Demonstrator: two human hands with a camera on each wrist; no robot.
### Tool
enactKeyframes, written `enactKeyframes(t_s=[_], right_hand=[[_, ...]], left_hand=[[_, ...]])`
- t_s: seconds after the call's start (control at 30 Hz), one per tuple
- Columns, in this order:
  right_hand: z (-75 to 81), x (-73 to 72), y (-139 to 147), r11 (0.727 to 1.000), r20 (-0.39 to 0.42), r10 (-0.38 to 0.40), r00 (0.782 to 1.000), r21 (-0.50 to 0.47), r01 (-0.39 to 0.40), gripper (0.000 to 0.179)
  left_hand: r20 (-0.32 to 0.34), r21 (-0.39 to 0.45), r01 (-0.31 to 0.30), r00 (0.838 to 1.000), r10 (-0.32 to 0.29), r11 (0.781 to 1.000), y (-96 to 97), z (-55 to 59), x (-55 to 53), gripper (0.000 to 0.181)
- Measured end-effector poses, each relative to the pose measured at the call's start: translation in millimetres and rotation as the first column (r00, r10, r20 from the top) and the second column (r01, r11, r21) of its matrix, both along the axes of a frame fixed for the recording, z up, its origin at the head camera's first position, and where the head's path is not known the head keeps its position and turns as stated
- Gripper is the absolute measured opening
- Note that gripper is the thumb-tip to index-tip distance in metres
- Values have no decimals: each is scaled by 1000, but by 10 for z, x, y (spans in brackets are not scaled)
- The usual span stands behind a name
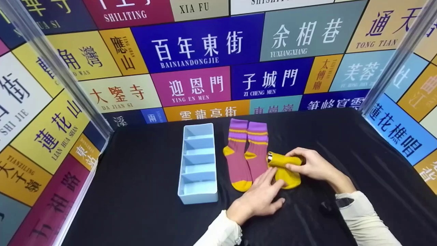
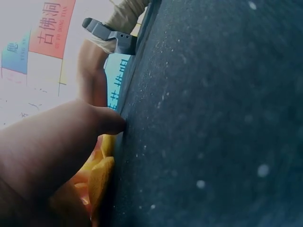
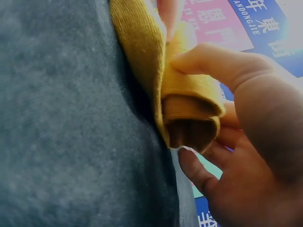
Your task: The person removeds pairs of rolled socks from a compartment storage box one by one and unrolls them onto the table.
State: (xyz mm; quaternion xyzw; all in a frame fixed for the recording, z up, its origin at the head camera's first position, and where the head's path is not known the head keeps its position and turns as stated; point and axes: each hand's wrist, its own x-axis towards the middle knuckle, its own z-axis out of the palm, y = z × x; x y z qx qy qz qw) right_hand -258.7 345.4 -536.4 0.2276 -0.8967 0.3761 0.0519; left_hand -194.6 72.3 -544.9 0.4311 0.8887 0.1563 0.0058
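Observation:
A yellow sock (image 1: 288, 179), partly rolled up, lies on the black cloth, with a dark and white stripe at one end of the roll. My right hand (image 1: 317, 165) grips the roll from its right side, thumb on the near side and fingers over the far side. In the right wrist view, the yellow sock (image 3: 137, 45) shows its open rolled end beside the thumb. My left hand (image 1: 257, 200) rests with fairly straight fingers on the sock's left part. In the left wrist view, that hand (image 2: 52, 137) hides most of the sock.
A pair of purple socks (image 1: 239, 167) with yellow toes, heels and stripes lies flat just left of the yellow one. Further left stands a light blue box (image 1: 199, 199) divided into several compartments. Panels with printed signs (image 1: 198, 44) enclose the black-covered table (image 1: 136, 191).

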Motion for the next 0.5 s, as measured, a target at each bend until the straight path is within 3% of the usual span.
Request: enactKeyframes(t_s=[0.17, 0.33, 0.5], right_hand=[[13, -5, 3, 994, 35, -109, 993, 36, 107, 27], [7, -14, -1, 988, 42, -152, 987, 3, 152, 39], [-14, -19, -19, 987, -8, -163, 987, 8, 164, 24]], left_hand=[[14, 5, 17, 1000, -17, 1000, -20, 14, -10, 38], [-8, -2, 26, 1000, -26, 1000, -19, 43, 1, 42], [23, -8, 15, 1000, -15, 1000, -18, 31, -4, 44]])
